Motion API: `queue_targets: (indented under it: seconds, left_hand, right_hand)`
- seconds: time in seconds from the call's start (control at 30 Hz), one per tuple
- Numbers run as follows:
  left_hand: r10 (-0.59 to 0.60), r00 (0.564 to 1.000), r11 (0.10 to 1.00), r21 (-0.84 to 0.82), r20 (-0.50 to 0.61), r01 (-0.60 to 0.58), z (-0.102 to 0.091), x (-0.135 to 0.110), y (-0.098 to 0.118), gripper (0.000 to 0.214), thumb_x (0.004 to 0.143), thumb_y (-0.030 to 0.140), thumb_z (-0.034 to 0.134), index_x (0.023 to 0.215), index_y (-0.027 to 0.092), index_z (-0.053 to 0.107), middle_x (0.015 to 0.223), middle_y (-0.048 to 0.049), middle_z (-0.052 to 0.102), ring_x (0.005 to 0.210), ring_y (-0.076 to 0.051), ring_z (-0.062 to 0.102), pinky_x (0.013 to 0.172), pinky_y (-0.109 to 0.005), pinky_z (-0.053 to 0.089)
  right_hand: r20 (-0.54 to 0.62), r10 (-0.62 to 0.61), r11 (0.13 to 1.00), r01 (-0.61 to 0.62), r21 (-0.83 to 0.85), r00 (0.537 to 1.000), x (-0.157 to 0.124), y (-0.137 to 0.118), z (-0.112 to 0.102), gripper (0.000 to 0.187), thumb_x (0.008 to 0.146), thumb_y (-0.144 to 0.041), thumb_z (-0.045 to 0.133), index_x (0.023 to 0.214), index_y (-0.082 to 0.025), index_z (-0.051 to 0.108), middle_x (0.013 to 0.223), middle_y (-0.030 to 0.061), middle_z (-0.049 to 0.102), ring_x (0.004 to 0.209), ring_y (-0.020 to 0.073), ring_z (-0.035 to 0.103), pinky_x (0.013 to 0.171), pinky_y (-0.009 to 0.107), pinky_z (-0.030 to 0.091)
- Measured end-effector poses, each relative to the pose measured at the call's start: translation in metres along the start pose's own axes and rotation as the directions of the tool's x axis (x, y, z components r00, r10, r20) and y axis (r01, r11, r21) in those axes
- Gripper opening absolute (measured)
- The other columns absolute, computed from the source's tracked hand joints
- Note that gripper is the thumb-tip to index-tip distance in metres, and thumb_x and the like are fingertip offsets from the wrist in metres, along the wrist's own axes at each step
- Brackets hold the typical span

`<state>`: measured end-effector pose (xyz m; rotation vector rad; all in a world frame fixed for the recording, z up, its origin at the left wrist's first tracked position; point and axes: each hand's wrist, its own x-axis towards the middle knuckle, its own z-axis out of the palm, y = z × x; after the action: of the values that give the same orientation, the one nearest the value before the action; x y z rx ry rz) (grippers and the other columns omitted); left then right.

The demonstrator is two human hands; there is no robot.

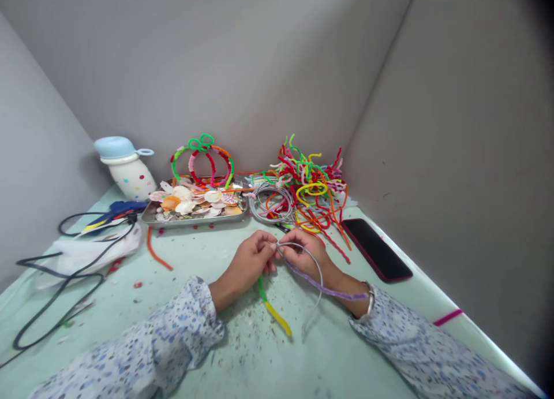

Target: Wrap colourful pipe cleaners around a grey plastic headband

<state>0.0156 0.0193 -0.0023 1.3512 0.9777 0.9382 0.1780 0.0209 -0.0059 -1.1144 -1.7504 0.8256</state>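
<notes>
Head: two hands pinch one wire; one phone nearby.

My left grip and right grip meet at the fingertips over the table, pinching a grey wire that arcs across my right grip and droops below it. A purple fuzzy stem slants out past my right grip; a green-and-yellow stem hangs below my left. Just beyond both lie a wire coil and a tangle of coloured stems. Right of my right grip rests a phone; ahead and left of my left grip, a tray of shells.
</notes>
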Motion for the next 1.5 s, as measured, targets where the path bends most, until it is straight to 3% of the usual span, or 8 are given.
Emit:
queue_targets:
  seconds: [0.1,0.27,0.43,0.6,0.8,1.07,1.5]
  left_hand:
    - [0.003,1.0,1.0,0.031,-0.021,-0.002,0.0,0.0,-0.002,0.019,0.077,0.024,0.057,0.093,0.017,0.049,0.067,0.0015,0.059,0.05,-0.011,0.056,0.045,-0.021,0.044]
    - [-0.025,0.997,0.987,0.156,-0.078,0.037,0.0,0.002,-0.008,0.015,0.078,0.03,0.058,0.082,0.016,0.052,0.056,0.002,0.057,0.045,-0.011,0.054,0.044,-0.022,0.043]
    - [-0.024,0.994,0.991,0.129,-0.108,0.038,0.0,0.0,-0.004,0.017,0.077,0.031,0.059,0.08,0.016,0.053,0.055,0.0017,0.058,0.044,-0.01,0.052,0.045,-0.021,0.043]
    - [-0.046,0.992,0.993,0.107,-0.114,0.058,0.001,0.001,-0.003,0.017,0.076,0.031,0.061,0.08,0.015,0.053,0.054,0.0007,0.059,0.045,-0.01,0.053,0.046,-0.022,0.045]
    - [-0.069,0.994,0.996,0.046,-0.089,0.074,0.002,0.001,0.0,0.018,0.076,0.031,0.062,0.08,0.015,0.054,0.056,-0.0005,0.061,0.046,-0.011,0.056,0.046,-0.022,0.046]
    - [-0.078,0.996,0.997,0.007,-0.045,0.078,0.0,0.001,0.002,0.02,0.076,0.032,0.063,0.078,0.014,0.054,0.052,0.0,0.06,0.043,-0.01,0.054,0.045,-0.021,0.044]
    - [-0.111,0.988,0.991,-0.062,0.111,0.118,-0.01,0.004,0.0,0.02,0.074,0.031,0.066,0.076,0.013,0.056,0.051,0.0001,0.059,0.042,-0.009,0.053,0.044,-0.019,0.041]
  right_hand:
    - [-0.032,0.002,0.999,-0.003,-0.033,0.999,0.001,-0.001,-0.001,0.005,0.074,-0.017,0.06,0.078,-0.017,0.06,0.069,-0.0005,0.064,0.061,0.0116,0.058,0.057,0.021,0.046]
    - [-0.032,0.032,0.998,-0.034,-0.053,0.999,0.002,-0.001,-0.001,0.005,0.073,-0.017,0.061,0.079,-0.017,0.061,0.069,-0.0006,0.062,0.061,0.0118,0.057,0.057,0.022,0.045]
    - [0.055,0.041,0.999,-0.042,0.03,0.998,0.001,-0.001,-0.001,0.008,0.079,-0.022,0.059,0.085,-0.018,0.061,0.075,0.0007,0.064,0.066,0.0126,0.058,0.06,0.023,0.046]
    - [0.064,0.051,0.999,-0.052,0.015,0.997,0.002,0.0,-0.001,0.008,0.078,-0.021,0.059,0.083,-0.017,0.064,0.071,0.0,0.064,0.062,0.0116,0.057,0.057,0.022,0.045]
    - [0.054,0.065,0.998,-0.066,0.023,0.996,0.001,0.004,0.0,0.008,0.077,-0.018,0.058,0.083,-0.018,0.063,0.071,0.0001,0.065,0.061,0.0116,0.058,0.056,0.022,0.045]
    - [0.005,-0.041,0.996,0.041,-0.083,0.999,0.001,0.003,-0.002,0.007,0.075,-0.017,0.058,0.08,-0.018,0.063,0.067,-0.001,0.062,0.059,0.0113,0.055,0.055,0.021,0.044]
    - [0.069,-0.091,0.988,0.099,-0.123,0.994,-0.002,0.017,-0.005,0.008,0.078,-0.02,0.058,0.084,-0.017,0.063,0.067,-0.0003,0.061,0.059,0.0113,0.054,0.053,0.021,0.043]
